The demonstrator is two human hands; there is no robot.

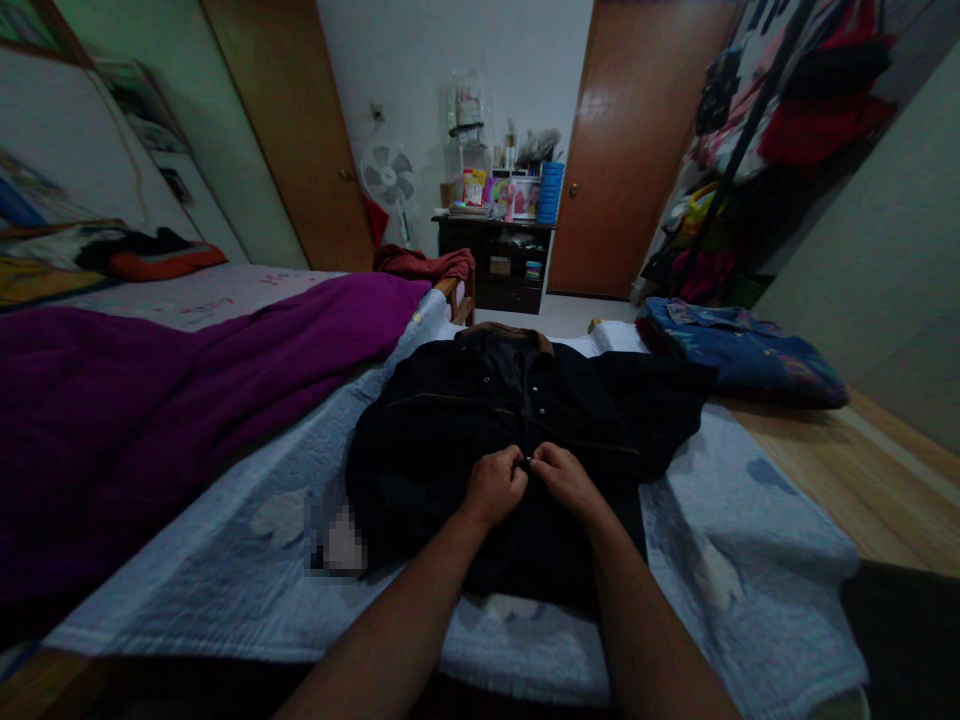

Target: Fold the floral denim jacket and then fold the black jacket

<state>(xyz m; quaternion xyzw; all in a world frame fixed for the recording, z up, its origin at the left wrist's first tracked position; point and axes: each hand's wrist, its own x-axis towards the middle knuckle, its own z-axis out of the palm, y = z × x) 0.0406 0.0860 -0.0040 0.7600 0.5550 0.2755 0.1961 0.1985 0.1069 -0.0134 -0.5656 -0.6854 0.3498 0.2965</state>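
A black jacket (427, 430) with a brown collar lies spread on the light blue quilt (292, 590), its collar away from me. Down its front runs an opening with small metal snaps along the upper edges. At the middle of that opening my left hand (496, 487) pinches the left front edge. Close beside it my right hand (562, 478) pinches the right front edge, and a small shiny snap shows between the fingertips. Both hands are closed with the fingers curled. The jacket's right-hand sleeve (667, 390) stretches out to the side.
A purple blanket (225, 380) covers the bed at left. On the wooden surface (795, 470) at right lies a folded blue denim garment (742, 350). Farther back stand a dark cabinet (517, 290), a fan (390, 175) and a brown door (637, 150). Clothes and bags hang at the right.
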